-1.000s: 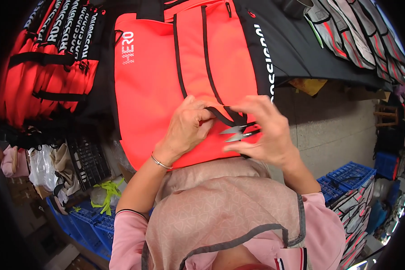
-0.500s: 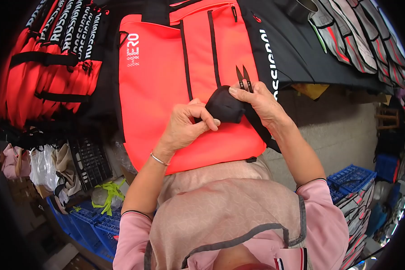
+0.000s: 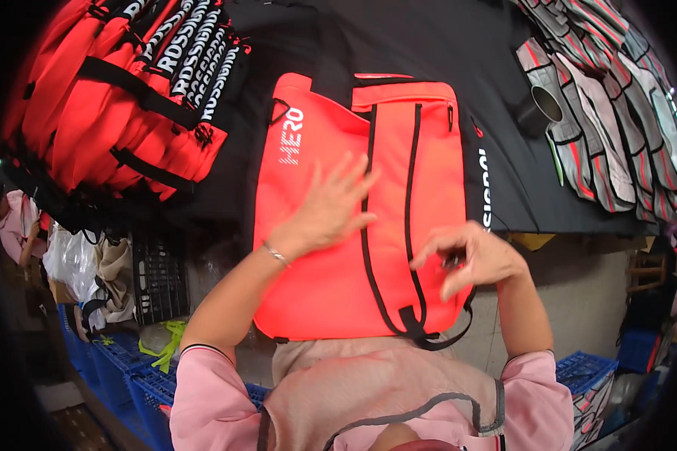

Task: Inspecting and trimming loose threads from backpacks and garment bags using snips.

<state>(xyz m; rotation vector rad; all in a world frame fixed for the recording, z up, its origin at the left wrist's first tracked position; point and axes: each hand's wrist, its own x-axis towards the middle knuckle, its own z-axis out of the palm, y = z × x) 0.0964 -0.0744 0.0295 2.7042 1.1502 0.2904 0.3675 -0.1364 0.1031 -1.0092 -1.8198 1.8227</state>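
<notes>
A bright red-orange bag (image 3: 391,210) with black trim lies flat before me, its near edge over my lap. Spread and slightly blurred, my left hand (image 3: 325,210) is over the bag's left half, its fingers reaching toward the black trim; nothing is in it. My right hand (image 3: 481,257) is curled above the bag's lower right. Small dark thread snips (image 3: 453,259) sit within its fingers, mostly hidden. Near the bag's bottom edge, a black strap (image 3: 410,322) hangs in a loop to the right.
The table has a black cover (image 3: 301,45). Stacked red and black bags (image 3: 98,150) lie at left, grey pieces with red trim (image 3: 590,143) at right. Beside those stands a dark metal cup (image 3: 547,104). Blue crates (image 3: 585,368) and a black crate (image 3: 160,278) are lower down.
Both hands have let go of the black fabric piece they were pinching. My left hand has opened and spread over the bag; the snips in my right hand have turned inward. The view has shifted.
</notes>
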